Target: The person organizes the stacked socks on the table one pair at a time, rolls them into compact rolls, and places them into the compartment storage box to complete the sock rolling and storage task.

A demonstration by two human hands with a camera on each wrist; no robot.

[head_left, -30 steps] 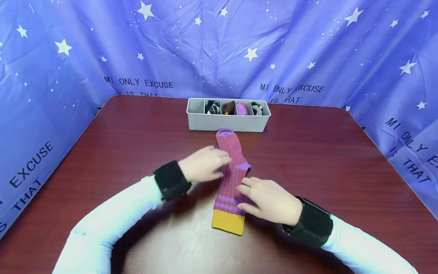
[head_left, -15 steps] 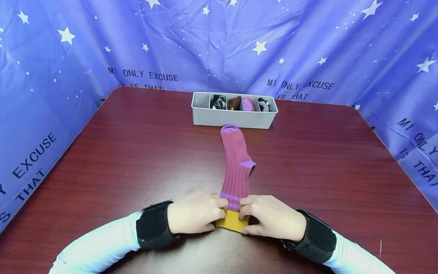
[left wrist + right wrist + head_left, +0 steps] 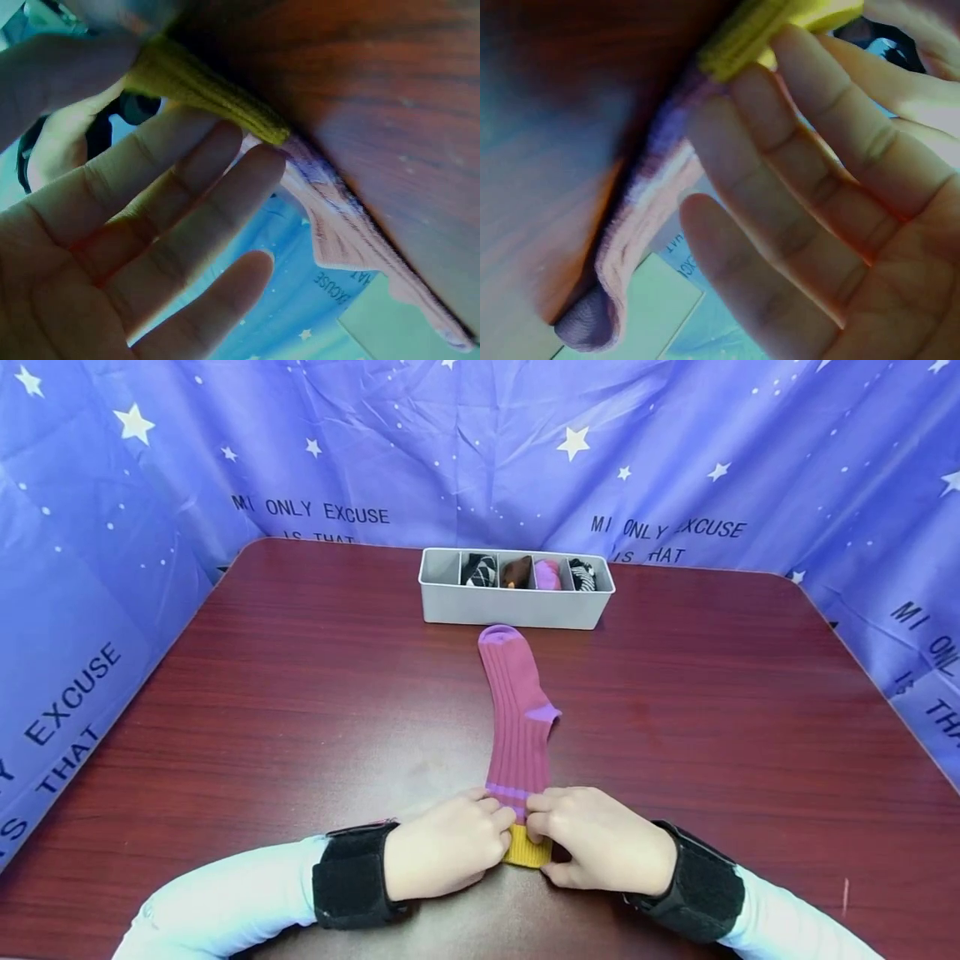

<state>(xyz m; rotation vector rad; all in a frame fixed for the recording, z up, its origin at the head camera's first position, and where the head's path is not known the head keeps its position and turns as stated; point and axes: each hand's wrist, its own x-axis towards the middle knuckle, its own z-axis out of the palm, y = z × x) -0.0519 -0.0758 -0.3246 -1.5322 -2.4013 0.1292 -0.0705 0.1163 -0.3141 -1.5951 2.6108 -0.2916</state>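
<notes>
A ribbed pink sock (image 3: 517, 718) with a purple toe and heel lies flat, its toe pointing at the box and its yellow cuff (image 3: 528, 847) near me. My left hand (image 3: 453, 843) pinches the left side of the cuff; in the left wrist view, thumb and forefinger meet the yellow knit (image 3: 202, 90) while the other fingers stay extended. From the right, my right hand (image 3: 603, 839) pinches the cuff's other side, thumb at the bottom edge and fingertips on top. The right wrist view shows the yellow cuff (image 3: 750, 41) at those fingertips. Both hands hide the cuff's side edges.
Beyond the toe stands a grey divided box (image 3: 513, 608). Black-and-white, brown, pink and striped rolled items sit in its compartments; the leftmost compartment shows nothing inside. A star-printed blue curtain (image 3: 420, 460) hangs around the dark red table (image 3: 300, 693).
Both hands have come down from the sock's middle to its yellow cuff and taken hold there. Since half a second ago, my left hand has shifted slightly right, covering more of the cuff.
</notes>
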